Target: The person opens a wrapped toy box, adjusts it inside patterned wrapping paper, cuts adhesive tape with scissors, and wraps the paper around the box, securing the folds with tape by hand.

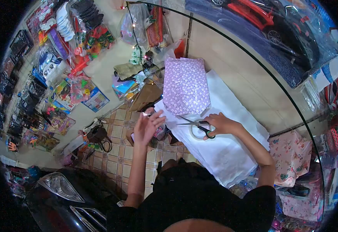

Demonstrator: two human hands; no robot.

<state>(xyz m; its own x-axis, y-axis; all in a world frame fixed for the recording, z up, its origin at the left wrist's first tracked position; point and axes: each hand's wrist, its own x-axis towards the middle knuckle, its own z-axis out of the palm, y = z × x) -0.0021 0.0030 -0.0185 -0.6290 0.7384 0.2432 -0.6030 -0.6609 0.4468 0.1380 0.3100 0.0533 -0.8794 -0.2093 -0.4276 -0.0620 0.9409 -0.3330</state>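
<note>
head view puts the flowered purple parcel (186,87) at twelve o'clock from the person, lying on the white sheet (231,149). from where i stand it looks light to middling, the wrap thin, a bit slick and easily creased; i'd take it flat-palmed by both long sides, away from the loose near end. it sits at about one to two o'clock from the left hand (147,125), fingers spread wide, a clear glint by the tips i can't make out, and at eleven o'clock from the right hand (221,124), which grips black-handled scissors (205,130), blades parted toward nine to ten o'clock, over a tape roll (194,133).
</note>
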